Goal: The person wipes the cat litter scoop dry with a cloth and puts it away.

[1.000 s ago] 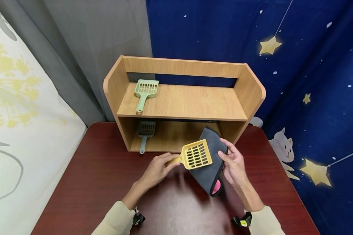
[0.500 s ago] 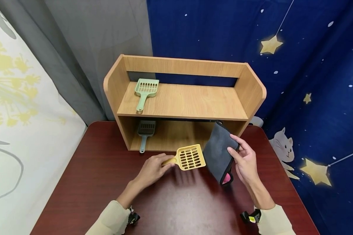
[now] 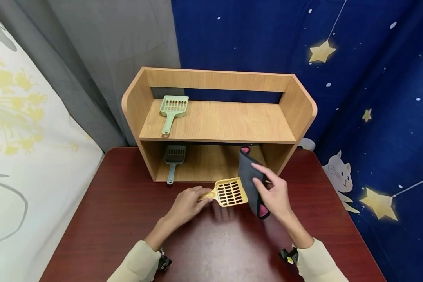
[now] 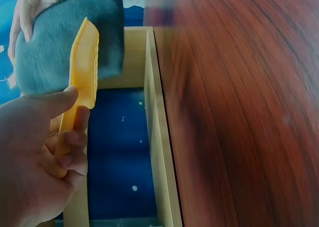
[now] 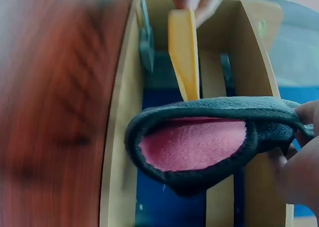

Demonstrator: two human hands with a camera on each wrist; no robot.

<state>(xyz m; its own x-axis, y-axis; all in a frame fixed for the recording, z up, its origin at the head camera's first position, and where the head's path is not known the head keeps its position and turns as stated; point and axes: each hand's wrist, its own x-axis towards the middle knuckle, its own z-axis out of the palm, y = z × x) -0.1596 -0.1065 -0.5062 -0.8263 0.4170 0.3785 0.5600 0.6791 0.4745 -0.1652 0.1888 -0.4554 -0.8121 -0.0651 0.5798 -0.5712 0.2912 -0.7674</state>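
Note:
My left hand [image 3: 188,204] grips the handle of a yellow slotted litter scoop [image 3: 231,192], held over the table in front of the shelf. My right hand [image 3: 275,192] pinches a folded grey cloth [image 3: 249,176] with a black edge; its pink inner side [image 5: 197,144] shows at the open fold in the right wrist view. The scoop's front edge meets the cloth's near face. In the left wrist view, thumb and fingers wrap the yellow handle [image 4: 65,137], with the cloth [image 4: 50,52] behind the scoop's head.
A two-tier wooden shelf [image 3: 218,140] stands at the back of the dark red table [image 3: 120,219]. A green litter scoop [image 3: 174,106] lies on its upper tier at left, and a grey-blue one [image 3: 175,156] on the lower tier below. Curtains hang behind.
The right hand first drew the cloth away to the right, then brought it back left against the scoop's edge, turning it more edge-on. The left hand shifted slightly left, then back right.

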